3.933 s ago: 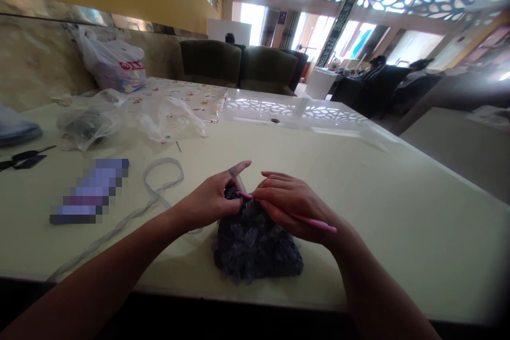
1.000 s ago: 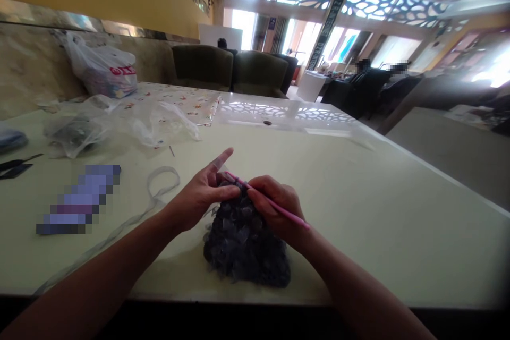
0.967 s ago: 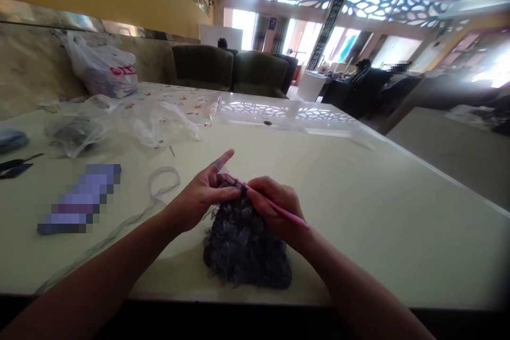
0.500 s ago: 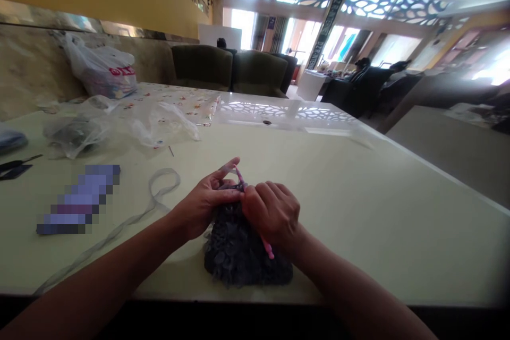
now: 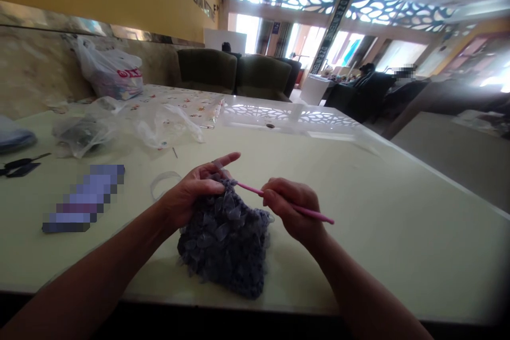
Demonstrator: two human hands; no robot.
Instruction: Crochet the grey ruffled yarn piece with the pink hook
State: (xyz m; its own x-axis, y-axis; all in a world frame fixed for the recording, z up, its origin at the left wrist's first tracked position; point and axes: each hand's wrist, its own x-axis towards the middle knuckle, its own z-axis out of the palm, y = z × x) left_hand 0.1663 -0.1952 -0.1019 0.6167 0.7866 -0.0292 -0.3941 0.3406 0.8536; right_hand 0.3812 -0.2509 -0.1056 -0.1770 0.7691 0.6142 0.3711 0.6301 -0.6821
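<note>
A dark grey-blue crocheted piece [image 5: 227, 239] with ruffled, petal-like ribbon bits hangs over the table near its front edge. My left hand [image 5: 195, 191] pinches its top edge, thumb in front, with the index finger stretched out to the right. A sheer grey ribbon [image 5: 163, 178] passes over the left fingers and loops on the table behind the wrist. My right hand [image 5: 295, 204] is closed around a pink crochet hook [image 5: 314, 214]. The hook's tip points left and meets the piece's top edge beside my left thumb; whether it sits in a stitch is hidden.
On the left lie a blurred-out bluish rectangle [image 5: 85, 196], black scissors [image 5: 24, 164] and crumpled clear bags [image 5: 85, 130]. A full white plastic bag [image 5: 113, 69] stands by the wall. Green armchairs [image 5: 207, 71] are beyond the table's [image 5: 398, 212] far edge.
My right hand has moved right, away from the left, and the hook has swung from steep to nearly level. The crocheted piece has turned and shifted left, showing more of its front.
</note>
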